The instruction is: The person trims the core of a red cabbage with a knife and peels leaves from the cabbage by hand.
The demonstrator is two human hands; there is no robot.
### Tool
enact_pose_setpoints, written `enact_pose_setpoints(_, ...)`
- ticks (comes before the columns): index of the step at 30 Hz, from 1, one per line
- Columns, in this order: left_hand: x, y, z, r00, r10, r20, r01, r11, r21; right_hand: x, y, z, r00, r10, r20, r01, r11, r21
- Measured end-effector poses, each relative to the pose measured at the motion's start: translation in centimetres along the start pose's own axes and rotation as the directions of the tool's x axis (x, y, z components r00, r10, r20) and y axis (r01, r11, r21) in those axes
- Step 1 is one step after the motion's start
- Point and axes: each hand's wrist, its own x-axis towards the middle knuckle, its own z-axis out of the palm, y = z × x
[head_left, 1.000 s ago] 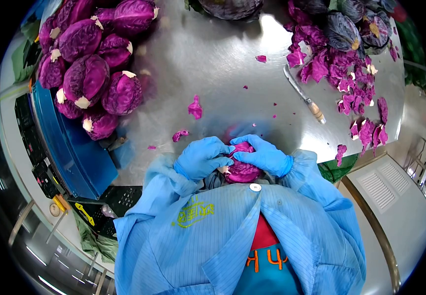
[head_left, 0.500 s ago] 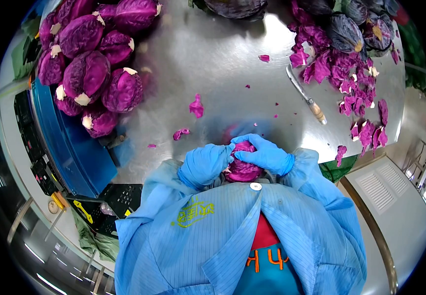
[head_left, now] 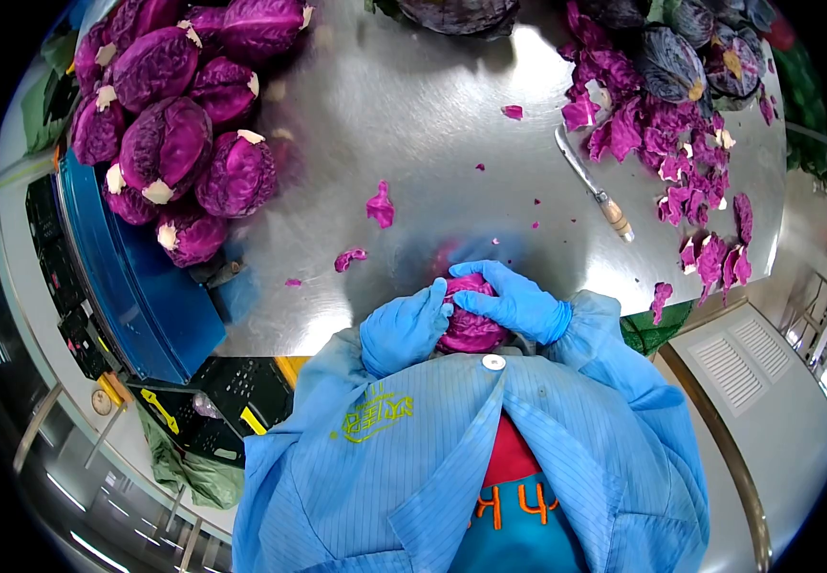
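Close to my chest, at the table's near edge, a red cabbage (head_left: 472,330) is held between both hands. My left hand (head_left: 406,327), in a blue glove, grips its left side. From the right, my right hand (head_left: 514,304), gloved the same way, is curled over its top with the thumb on the front. The hands hide part of the cabbage's sides. A knife (head_left: 593,181) with a wooden handle lies out of my grip, up and right on the metal table (head_left: 432,124). Small purple leaf scraps (head_left: 381,204) lie ahead of my left hand.
Purple cabbages (head_left: 167,148) with pale cut stems are heaped at the left, above a blue bin (head_left: 136,267). Torn leaves (head_left: 662,143) spread along the right side near darker untrimmed cabbages (head_left: 671,65). Another dark cabbage (head_left: 461,13) sits at the far edge. Black crates (head_left: 232,406) stand lower left.
My left hand has shifted slightly right and its fingers now lie straighter along the cabbage's side. My left sleeve has drawn inward, showing more of the black crate. The right hand has barely moved.
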Motion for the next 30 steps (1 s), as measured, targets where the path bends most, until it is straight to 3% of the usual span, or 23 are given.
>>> enact_pose_setpoints(1,-0.2,-0.3,0.3,0.997,0.063,-0.040,-0.063,0.998,0.002,-0.1,0.0,0.0,1.000,-0.011,0.003,0.011,1.000,-0.012)
enact_pose_setpoints(5,-0.2,-0.1,-0.4,0.993,0.110,0.042,-0.115,0.985,0.125,-0.5,-0.6,-0.1,1.000,0.012,0.017,-0.011,0.999,-0.045)
enact_pose_setpoints(11,-0.5,0.5,-0.4,0.992,0.067,0.107,-0.079,0.991,0.108,-0.7,-1.2,0.1,0.998,0.060,-0.001,-0.060,0.996,-0.063)
enact_pose_setpoints(13,-0.3,0.6,-0.6,0.983,0.020,0.184,-0.019,1.000,-0.006,-0.8,-1.2,-0.1,0.998,0.069,0.014,-0.069,0.998,-0.014)
enact_pose_setpoints(16,1.0,-0.4,-1.2,0.937,-0.044,0.347,0.184,0.907,-0.379,-1.1,-0.1,-0.4,0.997,0.052,0.048,-0.060,0.982,0.176)
enact_pose_setpoints(19,1.7,-1.0,-0.6,0.989,-0.139,0.058,0.144,0.762,-0.631,-1.1,1.1,-0.6,0.999,-0.021,0.036,0.010,0.961,0.278)
enact_pose_setpoints(20,1.2,0.1,-1.5,0.939,-0.288,0.186,0.343,0.786,-0.514,-1.2,1.3,-0.6,0.998,-0.052,0.024,0.043,0.956,0.289)
enact_pose_setpoints(22,0.4,-0.3,0.9,0.859,-0.237,0.453,0.510,0.468,-0.722,-1.5,1.3,-0.6,0.999,-0.015,0.031,0.004,0.937,0.350)
enact_pose_setpoints(23,0.1,-0.3,1.8,0.825,-0.126,0.552,0.544,0.445,-0.711,-1.7,1.3,-0.7,0.999,0.003,0.033,-0.016,0.925,0.379)
enact_pose_setpoints(24,0.5,0.6,1.7,0.827,-0.161,0.538,0.557,0.358,-0.750,-1.9,0.9,-1.0,1.000,-0.020,-0.016,0.023,0.974,0.227)
enact_pose_setpoints(26,1.1,0.5,1.9,0.820,-0.155,0.551,0.552,0.472,-0.688,-2.5,-0.2,-1.5,0.992,-0.086,-0.096,0.077,0.993,-0.093)
enact_pose_setpoints(29,1.3,0.8,2.0,0.783,-0.226,0.580,0.607,0.481,-0.632,-3.4,-1.7,-1.0,0.847,-0.420,-0.325,0.218,0.834,-0.507)
enact_pose_setpoints(30,1.4,0.9,2.2,0.800,-0.218,0.559,0.581,0.512,-0.632,-3.6,-2.2,-1.0,0.860,-0.420,-0.289,0.220,0.817,-0.532)
